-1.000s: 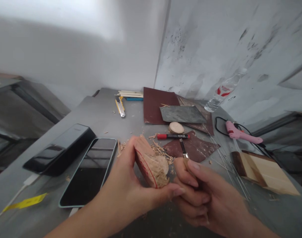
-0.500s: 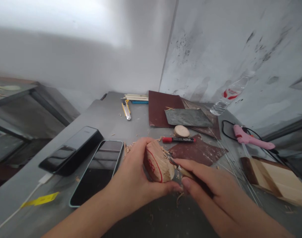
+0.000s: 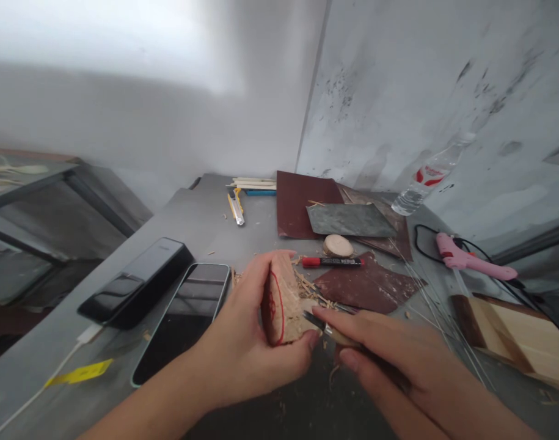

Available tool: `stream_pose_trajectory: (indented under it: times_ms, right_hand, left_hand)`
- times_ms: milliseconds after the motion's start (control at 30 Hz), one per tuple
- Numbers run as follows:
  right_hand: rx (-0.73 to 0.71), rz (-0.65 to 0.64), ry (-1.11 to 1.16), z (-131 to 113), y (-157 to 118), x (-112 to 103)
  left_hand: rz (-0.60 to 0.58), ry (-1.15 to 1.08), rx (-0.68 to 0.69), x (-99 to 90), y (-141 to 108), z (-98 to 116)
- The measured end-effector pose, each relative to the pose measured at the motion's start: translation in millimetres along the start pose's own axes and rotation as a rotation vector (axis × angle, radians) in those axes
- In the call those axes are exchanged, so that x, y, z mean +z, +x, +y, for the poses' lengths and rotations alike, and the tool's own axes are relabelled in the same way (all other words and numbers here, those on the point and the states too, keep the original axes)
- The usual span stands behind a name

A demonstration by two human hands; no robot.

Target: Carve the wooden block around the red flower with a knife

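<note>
A pale wood piece [image 3: 291,299] with a red line drawn on its face is gripped in my left hand [image 3: 242,333], fingers behind it and thumb along its lower edge. My right hand [image 3: 398,354] is closed round the wooden handle of a carving tool [image 3: 327,330]. The tool's dark metal tip lies against the right side of the wood, close to my left thumb. Curled shavings [image 3: 306,286] lie just behind the wood. Beyond them are a red marker [image 3: 333,262] and a round wood slice [image 3: 338,245].
Left are a phone [image 3: 182,318], a black device [image 3: 137,281] and yellow tape [image 3: 80,373]. Behind lie a cutter [image 3: 236,206] and sandpaper sheets [image 3: 306,205]. A bottle [image 3: 421,183], a pink glue gun [image 3: 474,258] and wood blocks [image 3: 512,333] are at the right.
The wood has turned in my left hand, showing less of its red-marked face. The tool tip has moved slightly left and down along the wood. The view has shifted a little.
</note>
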State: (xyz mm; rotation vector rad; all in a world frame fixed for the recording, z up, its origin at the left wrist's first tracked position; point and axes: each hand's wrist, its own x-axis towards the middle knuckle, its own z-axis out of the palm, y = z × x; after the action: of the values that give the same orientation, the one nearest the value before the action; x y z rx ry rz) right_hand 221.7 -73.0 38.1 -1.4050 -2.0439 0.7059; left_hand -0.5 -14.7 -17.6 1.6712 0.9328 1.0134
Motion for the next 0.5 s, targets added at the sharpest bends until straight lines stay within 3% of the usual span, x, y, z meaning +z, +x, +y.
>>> stream_pose_trajectory:
  times_ms: [133,167,233,333,500]
  right_hand:
    - [-0.076,-0.036,-0.065,-1,3,-2]
    - [-0.098,-0.038,-0.089,-1,3,-3]
    - [-0.132,-0.028,-0.131,2,4,-5]
    - [-0.134,0.056,-0.196,7,4,-9]
    - [-0.134,0.11,-0.231,12,1,-11]
  left_hand:
    - [-0.078,-0.19,-0.02,-6.6,-8,-10]
    - [-0.143,-0.226,-0.019,-8.6,-9,-12]
    - [-0.138,-0.289,-0.032,-12.0,-9,-13]
    - [-0.155,-0.452,-0.106,-13.8,-3,-5]
    - [-0.321,-0.551,-0.202,-11.1,7,8]
